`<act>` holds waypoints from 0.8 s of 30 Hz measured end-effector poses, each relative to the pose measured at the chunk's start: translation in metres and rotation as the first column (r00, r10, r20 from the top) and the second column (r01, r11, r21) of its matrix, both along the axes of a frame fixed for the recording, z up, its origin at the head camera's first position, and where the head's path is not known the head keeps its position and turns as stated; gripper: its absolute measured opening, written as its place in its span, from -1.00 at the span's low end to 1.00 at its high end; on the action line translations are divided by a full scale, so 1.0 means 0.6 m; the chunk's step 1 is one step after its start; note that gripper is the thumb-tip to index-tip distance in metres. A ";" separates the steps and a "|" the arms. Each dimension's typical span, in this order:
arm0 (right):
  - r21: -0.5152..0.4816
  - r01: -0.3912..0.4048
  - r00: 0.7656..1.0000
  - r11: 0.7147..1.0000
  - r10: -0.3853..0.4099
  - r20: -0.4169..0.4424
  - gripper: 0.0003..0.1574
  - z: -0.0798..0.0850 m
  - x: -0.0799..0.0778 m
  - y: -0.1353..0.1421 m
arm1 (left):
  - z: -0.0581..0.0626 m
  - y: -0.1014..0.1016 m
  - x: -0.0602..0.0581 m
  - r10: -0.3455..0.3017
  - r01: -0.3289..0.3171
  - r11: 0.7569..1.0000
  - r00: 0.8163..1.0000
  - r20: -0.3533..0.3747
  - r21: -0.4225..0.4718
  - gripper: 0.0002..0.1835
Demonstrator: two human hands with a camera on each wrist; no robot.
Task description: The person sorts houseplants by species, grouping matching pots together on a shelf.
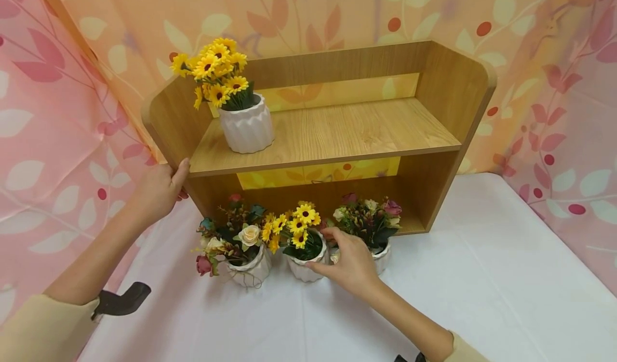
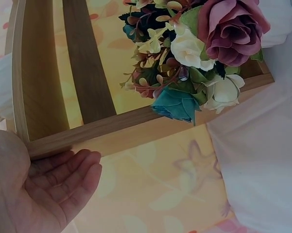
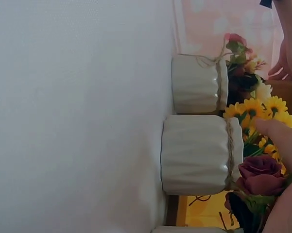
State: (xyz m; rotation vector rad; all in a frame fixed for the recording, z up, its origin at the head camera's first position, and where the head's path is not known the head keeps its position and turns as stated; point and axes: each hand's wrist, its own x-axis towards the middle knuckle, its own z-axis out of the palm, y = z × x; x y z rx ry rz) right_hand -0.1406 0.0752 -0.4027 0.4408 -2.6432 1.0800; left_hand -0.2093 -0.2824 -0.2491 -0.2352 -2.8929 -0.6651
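Note:
A two-tier wooden shelf (image 1: 337, 132) stands on the white-covered table. At its left side panel is my left hand (image 1: 156, 188), thumb over the front edge; in the left wrist view its fingers (image 2: 70, 182) lie along the outer face. My right hand (image 1: 349, 260) is at the middle white pot (image 1: 308, 271) of yellow sunflowers, thumb and forefinger spread at its rim. In the right wrist view a finger overlaps the sunflowers (image 3: 255, 108), above that pot's twine-tied rim. Left of it stands a pot of mixed roses (image 1: 253, 271).
Another sunflower pot (image 1: 247, 126) stands on the upper tier's left. A third front pot (image 1: 382, 260), with purple and cream roses (image 1: 371, 217), sits right of the middle one, partly behind my right hand. Patterned cloth (image 1: 308, 14) hangs behind the shelf.

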 end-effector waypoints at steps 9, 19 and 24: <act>0.237 0.067 0.997 0.969 -0.057 -0.052 0.10 0.009 0.009 -0.026 | 0.003 0.001 0.004 0.003 -0.003 1.000 1.000 0.007 0.000 -0.24; -0.006 0.042 0.998 0.999 -0.042 0.040 0.03 0.006 0.034 -0.036 | 0.002 0.004 0.003 0.003 -0.003 1.000 1.000 0.000 -0.002 -0.25; -0.159 0.059 0.996 0.986 -0.048 0.074 0.07 -0.008 0.028 -0.034 | 0.002 0.002 0.003 0.004 -0.004 1.000 1.000 0.006 0.011 -0.26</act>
